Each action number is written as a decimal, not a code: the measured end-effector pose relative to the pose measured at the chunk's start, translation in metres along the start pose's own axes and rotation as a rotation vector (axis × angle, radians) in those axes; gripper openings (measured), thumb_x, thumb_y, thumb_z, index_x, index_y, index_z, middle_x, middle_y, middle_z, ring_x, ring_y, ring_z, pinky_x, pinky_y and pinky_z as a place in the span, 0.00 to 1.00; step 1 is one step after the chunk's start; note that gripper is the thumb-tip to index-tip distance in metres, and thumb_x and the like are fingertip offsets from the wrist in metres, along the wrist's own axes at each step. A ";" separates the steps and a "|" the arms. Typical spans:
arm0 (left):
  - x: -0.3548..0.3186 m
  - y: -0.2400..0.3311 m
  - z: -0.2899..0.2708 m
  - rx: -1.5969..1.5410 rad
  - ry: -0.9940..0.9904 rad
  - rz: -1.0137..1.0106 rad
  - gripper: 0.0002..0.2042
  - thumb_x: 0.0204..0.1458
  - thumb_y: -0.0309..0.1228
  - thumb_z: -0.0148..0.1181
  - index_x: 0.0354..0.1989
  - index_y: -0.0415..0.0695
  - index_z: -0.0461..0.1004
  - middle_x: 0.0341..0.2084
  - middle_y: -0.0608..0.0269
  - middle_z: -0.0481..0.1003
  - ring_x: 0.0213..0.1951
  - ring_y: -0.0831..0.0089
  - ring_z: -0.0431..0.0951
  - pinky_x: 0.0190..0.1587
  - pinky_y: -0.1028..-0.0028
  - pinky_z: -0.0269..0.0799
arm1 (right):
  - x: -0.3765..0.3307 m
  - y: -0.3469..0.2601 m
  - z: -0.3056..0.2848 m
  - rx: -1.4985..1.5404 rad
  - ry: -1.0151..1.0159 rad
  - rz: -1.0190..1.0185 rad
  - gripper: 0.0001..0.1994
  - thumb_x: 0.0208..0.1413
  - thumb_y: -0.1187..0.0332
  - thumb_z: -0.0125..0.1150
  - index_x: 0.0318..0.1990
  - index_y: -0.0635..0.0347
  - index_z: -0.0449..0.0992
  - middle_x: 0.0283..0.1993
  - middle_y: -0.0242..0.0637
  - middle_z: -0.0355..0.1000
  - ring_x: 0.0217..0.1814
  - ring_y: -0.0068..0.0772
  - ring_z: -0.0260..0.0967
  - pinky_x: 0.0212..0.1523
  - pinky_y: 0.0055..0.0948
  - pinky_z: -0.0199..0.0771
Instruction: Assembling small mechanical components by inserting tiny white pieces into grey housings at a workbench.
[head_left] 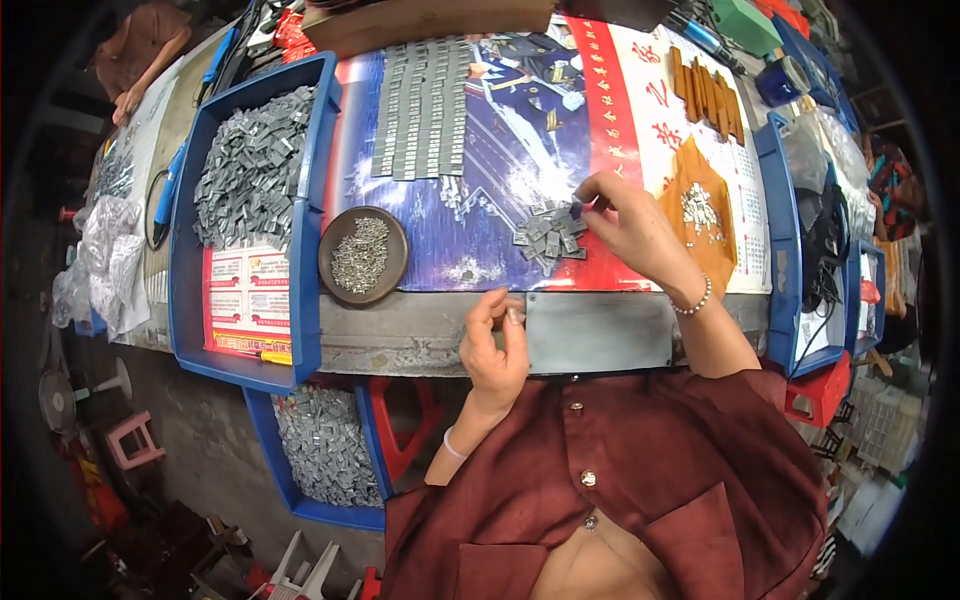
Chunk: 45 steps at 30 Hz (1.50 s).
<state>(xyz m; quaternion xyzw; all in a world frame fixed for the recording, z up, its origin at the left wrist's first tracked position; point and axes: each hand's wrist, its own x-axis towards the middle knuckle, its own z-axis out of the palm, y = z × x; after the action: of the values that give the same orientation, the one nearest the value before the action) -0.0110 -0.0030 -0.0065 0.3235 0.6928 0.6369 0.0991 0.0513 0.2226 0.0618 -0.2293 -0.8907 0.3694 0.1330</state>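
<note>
My right hand [640, 235] reaches over a loose heap of small grey rectangular pieces [550, 236] on the poster-covered table. Its thumb and index finger come together at the heap's right edge; what lies between them is too small to make out. Near the table's front edge, my left hand [492, 350] is raised with fingers curled and thumb close to the index finger; anything in that pinch cannot be made out. Beside it lies a flat grey metal plate [600, 332]. Farther back, several columns of the same grey pieces [420, 110] are laid out in neat rows.
A round dark bowl [399, 245] holds tiny metal pins. Left of it stands a blue tray [183, 300] of grey pieces; another blue bin [377, 440] sits lower. Brown paper [702, 265] bears small silvery parts, near brown strips [708, 92]. Blue trays [787, 240] line the right.
</note>
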 end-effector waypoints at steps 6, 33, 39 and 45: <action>0.000 0.002 0.003 0.025 0.045 -0.032 0.16 0.53 0.15 0.52 0.51 0.37 0.65 0.31 0.57 0.76 0.30 0.73 0.77 0.36 0.75 0.73 | 0.000 0.008 -0.003 0.051 -0.010 -0.030 0.09 0.50 0.78 0.54 0.40 0.65 0.69 0.35 0.48 0.72 0.38 0.52 0.71 0.38 0.39 0.70; 0.041 0.062 0.015 -0.121 -0.285 -0.079 0.12 0.57 0.20 0.53 0.49 0.35 0.71 0.44 0.58 0.70 0.41 0.78 0.71 0.42 0.80 0.69 | -0.028 -0.004 -0.024 0.855 -0.473 0.141 0.17 0.49 0.78 0.57 0.48 0.63 0.64 0.35 0.31 0.68 0.35 0.17 0.64 0.37 0.18 0.67; 0.048 0.064 0.027 -0.207 -0.427 -0.170 0.08 0.55 0.20 0.57 0.43 0.34 0.74 0.36 0.62 0.73 0.31 0.81 0.72 0.34 0.81 0.69 | -0.041 0.008 -0.016 1.175 -0.647 0.275 0.17 0.51 0.77 0.60 0.48 0.62 0.64 0.36 0.34 0.69 0.37 0.19 0.66 0.38 0.18 0.68; 0.045 0.068 0.036 -0.405 -0.212 -0.490 0.06 0.57 0.23 0.57 0.41 0.36 0.74 0.31 0.68 0.74 0.28 0.85 0.71 0.30 0.84 0.67 | -0.054 0.006 -0.014 1.369 -0.530 0.451 0.15 0.52 0.77 0.60 0.47 0.62 0.65 0.35 0.31 0.70 0.37 0.20 0.69 0.40 0.20 0.70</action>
<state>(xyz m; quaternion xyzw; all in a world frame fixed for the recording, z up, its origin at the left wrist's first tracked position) -0.0039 0.0514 0.0644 0.1856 0.5953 0.6816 0.3828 0.1048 0.2073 0.0631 -0.1757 -0.3970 0.8994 -0.0513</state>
